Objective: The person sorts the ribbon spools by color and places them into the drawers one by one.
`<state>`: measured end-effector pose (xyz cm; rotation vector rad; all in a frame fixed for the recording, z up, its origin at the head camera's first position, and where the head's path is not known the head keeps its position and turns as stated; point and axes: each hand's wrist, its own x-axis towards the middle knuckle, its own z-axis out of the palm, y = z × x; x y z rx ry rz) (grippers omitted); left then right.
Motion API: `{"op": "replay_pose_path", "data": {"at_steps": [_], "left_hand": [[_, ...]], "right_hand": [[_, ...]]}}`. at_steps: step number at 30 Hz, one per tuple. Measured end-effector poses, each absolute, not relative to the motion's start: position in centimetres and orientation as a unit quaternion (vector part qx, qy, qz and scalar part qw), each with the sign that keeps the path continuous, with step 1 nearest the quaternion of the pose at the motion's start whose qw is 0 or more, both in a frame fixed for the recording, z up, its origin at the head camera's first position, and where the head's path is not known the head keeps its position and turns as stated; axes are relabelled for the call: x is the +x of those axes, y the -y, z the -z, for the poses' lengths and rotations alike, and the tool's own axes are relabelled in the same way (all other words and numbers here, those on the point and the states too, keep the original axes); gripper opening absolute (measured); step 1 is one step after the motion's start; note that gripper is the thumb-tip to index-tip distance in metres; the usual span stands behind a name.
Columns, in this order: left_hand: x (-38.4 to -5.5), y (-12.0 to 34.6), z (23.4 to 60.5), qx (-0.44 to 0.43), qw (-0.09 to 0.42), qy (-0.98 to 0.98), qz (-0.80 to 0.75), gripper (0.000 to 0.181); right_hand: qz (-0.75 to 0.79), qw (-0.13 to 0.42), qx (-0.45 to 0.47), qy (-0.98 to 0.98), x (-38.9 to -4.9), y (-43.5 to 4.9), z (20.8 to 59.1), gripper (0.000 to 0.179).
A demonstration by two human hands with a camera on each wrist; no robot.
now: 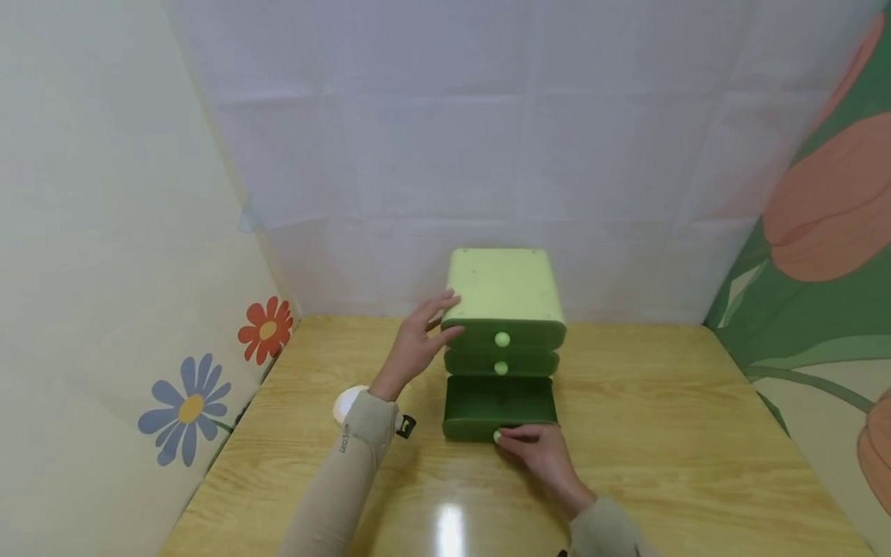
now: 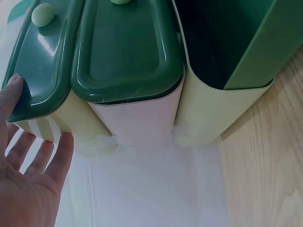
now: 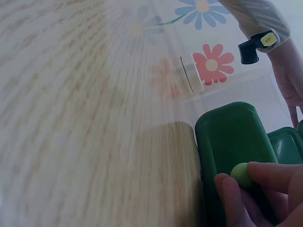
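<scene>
A small green chest of drawers [image 1: 503,286] with three tiers stands on the wooden table, light green on top with dark green fronts. Its bottom drawer [image 1: 497,402] is pulled out, and the inside that shows is bare. My right hand [image 1: 546,456] pinches that drawer's round pale green knob [image 3: 242,175] between thumb and fingers. Up at the top left corner, my left hand [image 1: 415,343] steadies the chest, thumb on the top drawer's front [image 2: 45,61] and fingers spread against the side. The middle drawer [image 2: 128,52] is closed.
A white rounded object [image 1: 349,402] sits on the table [image 1: 668,433] behind the left forearm. A pale cloth wall [image 1: 418,155] rises right behind the chest. Flower-printed panels [image 1: 188,406] border the table on both sides.
</scene>
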<state>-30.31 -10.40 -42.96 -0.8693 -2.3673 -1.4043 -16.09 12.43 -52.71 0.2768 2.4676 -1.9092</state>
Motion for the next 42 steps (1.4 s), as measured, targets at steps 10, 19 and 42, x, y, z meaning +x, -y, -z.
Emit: {"op": "replay_pose_path", "data": {"at_steps": [10,19,42], "left_hand": [[-30.1,10.6,43.3,-0.298,0.134,0.814,0.481,0.055],[-29.8,10.8,43.7,-0.295,0.141,0.817,0.475,0.056],[-25.2,22.5,47.8,-0.203,0.036,0.952,0.226,0.083]], "right_hand": [[0.638,0.023,0.082,-0.765,-15.5,-12.3,52.7,0.016],[0.661,0.033,0.078,-0.746,-15.4,-12.1,52.8,0.019],[0.665,0.039,0.091,-0.74,-15.5,-12.4,52.5,0.018]]}}
